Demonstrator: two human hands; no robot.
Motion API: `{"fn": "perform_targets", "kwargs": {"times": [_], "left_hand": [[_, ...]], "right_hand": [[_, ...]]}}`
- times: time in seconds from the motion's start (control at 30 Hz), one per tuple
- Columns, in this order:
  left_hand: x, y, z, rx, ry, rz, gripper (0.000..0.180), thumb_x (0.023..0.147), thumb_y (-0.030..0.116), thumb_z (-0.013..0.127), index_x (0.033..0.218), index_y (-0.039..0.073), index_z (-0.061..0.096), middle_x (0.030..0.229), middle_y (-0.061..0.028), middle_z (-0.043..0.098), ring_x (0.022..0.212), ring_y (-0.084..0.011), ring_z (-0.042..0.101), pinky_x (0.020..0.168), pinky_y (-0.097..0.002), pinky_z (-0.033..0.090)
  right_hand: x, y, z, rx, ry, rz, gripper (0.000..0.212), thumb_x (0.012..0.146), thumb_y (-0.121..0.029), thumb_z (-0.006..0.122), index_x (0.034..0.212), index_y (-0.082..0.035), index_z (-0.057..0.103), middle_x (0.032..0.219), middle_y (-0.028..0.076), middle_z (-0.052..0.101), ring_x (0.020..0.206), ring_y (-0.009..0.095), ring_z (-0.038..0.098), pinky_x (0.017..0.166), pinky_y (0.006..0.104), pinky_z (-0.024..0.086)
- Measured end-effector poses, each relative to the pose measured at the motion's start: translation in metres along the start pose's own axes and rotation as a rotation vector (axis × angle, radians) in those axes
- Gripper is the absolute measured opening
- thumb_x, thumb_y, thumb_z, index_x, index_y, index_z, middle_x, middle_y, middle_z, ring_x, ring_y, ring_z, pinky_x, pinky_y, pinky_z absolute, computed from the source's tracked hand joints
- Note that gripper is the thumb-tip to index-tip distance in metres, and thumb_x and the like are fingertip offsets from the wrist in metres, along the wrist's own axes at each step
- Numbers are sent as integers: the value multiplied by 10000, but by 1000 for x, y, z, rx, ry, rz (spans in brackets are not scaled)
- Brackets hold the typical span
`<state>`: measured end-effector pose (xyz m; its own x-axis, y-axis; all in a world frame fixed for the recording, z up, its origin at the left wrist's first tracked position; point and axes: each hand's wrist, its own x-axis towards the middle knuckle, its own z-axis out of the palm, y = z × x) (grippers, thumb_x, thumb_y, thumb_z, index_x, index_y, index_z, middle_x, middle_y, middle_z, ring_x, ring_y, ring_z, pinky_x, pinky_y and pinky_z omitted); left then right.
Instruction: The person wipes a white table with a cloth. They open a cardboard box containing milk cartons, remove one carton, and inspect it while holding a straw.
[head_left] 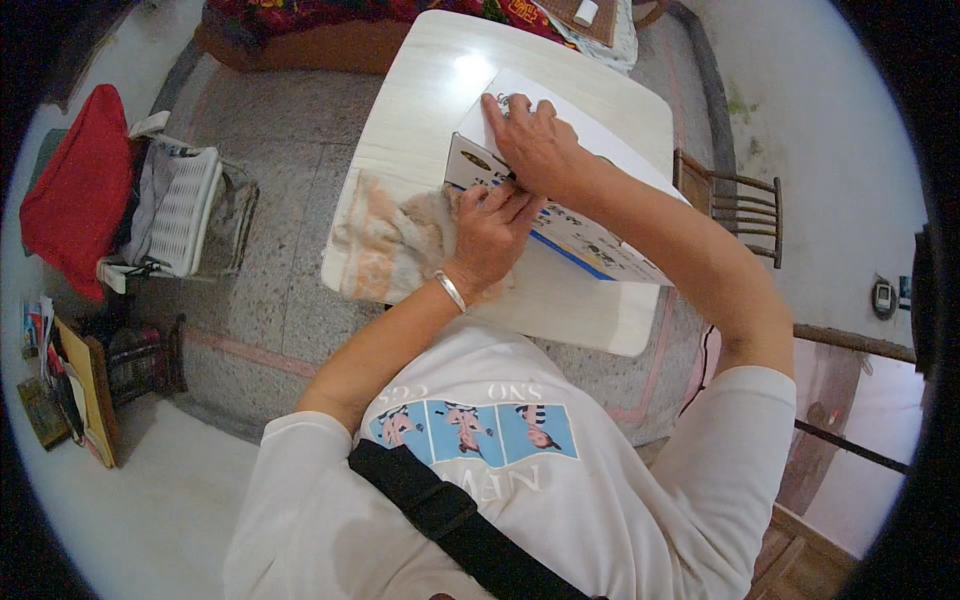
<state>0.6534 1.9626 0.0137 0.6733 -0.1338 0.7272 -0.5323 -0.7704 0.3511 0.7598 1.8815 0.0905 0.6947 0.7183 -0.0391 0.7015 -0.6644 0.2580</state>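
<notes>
A white cardboard box (590,250) with dark print and a blue strip along its lower edge lies at a slant on the white table (430,110). My right hand (540,150) reaches across its top near the left end, fingers stretched out and spread on the white surface; its thumb is hidden. Close below, my left hand (488,235) has its fingers together at the box's near left corner, gripping the edge there. The two hands almost meet, and they cover part of that corner. Beside my left hand, a crumpled beige and orange towel (385,240) rests on the table.
A wooden chair (745,205) stands right of the table. To the left is a white chair (185,210) with clothes and a red cloth (80,190) over it. Beyond the table is a low bed or bench with a patterned red cover (300,15).
</notes>
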Motion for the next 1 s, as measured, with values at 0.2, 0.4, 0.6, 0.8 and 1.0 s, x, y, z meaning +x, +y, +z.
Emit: {"fn": "perform_targets", "kwargs": {"times": [0.2, 0.4, 0.6, 0.8, 1.0], "left_hand": [[0, 3, 3, 12, 9, -14, 166, 748, 90, 646, 912, 81, 669, 901, -24, 657, 930, -184, 570, 800, -370, 387], [-1, 4, 1, -12, -4, -15, 155, 769, 96, 630, 917, 64, 661, 908, -38, 651, 970, -195, 569, 840, -368, 384], [-2, 5, -1, -7, -50, -6, 199, 790, 87, 598, 977, 46, 652, 961, -57, 649, 984, -215, 573, 861, -382, 379], [-9, 7, -3, -4, -39, 5, 264, 788, 86, 589, 1047, 44, 625, 1015, -73, 638, 1039, -234, 558, 884, -386, 371], [-11, 7, -5, -28, -68, -16, 263, 786, 81, 588, 1041, 31, 630, 1043, -74, 635, 1085, -225, 538, 892, -389, 362]], "right_hand": [[-22, -2, 1, 2, 12, -30, 667, 797, -117, 617, 1366, 10, 293, 1173, 335, 470, 970, 493, 570, 654, 413, 574], [-17, 1, -11, 51, -215, -47, 661, 795, -63, 600, 1354, 63, 270, 1169, 426, 426, 1027, 556, 520, 727, 469, 557], [-17, 1, -11, 127, -248, -2, 746, 751, -62, 645, 1386, -4, 259, 1259, 382, 380, 1114, 532, 471, 808, 516, 527], [-15, 2, 7, 155, -130, 2, 778, 749, -101, 669, 1401, -62, 247, 1364, 284, 320, 1239, 479, 369, 881, 587, 469], [-18, -9, 13, -56, -74, 5, 728, 806, -165, 626, 1405, -64, 225, 1356, 291, 320, 1180, 525, 408, 830, 626, 475]]}}
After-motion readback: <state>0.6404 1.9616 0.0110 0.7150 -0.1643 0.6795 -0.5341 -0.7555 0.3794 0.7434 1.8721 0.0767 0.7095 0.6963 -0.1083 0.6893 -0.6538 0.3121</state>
